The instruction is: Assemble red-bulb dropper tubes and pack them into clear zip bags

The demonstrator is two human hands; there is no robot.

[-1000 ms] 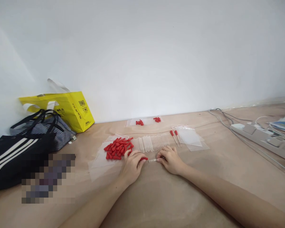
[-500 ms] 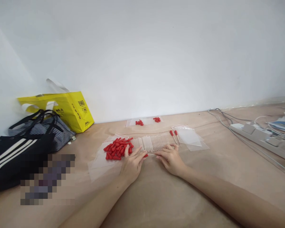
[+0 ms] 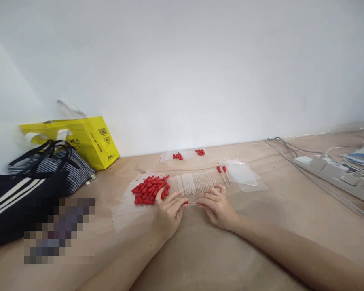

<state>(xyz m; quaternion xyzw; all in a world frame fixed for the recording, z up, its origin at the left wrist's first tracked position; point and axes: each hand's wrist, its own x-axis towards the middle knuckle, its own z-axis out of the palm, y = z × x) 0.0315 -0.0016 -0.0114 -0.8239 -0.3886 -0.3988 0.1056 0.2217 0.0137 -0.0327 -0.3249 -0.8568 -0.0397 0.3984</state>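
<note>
Light-brown wooden tabletop (image 3: 194, 250) against a plain white wall (image 3: 200, 81): a small red rubber-like bulb (image 3: 186, 203) and a slim clear tube (image 3: 192, 203) are held end to end.

Just in front of the row of clear tubes (image 3: 191, 183), the bulb is pinched in the fingertips of the left hand (image 3: 170, 212), and the tube is gripped, away from the bulb, by the right hand (image 3: 216, 208); how far it is seated cannot be told. Both are judged light: the bulb soft, best pinched near its mouth; the tube stiff, smooth, possibly brittle, best held close to the bulb without bending. Left of the row, a pile of red bulbs (image 3: 148, 190) is heaped on clear plastic bags (image 3: 124, 210); right of it, two red-topped droppers (image 3: 219, 169) are laid beside flat clear bags (image 3: 239, 173).
</note>
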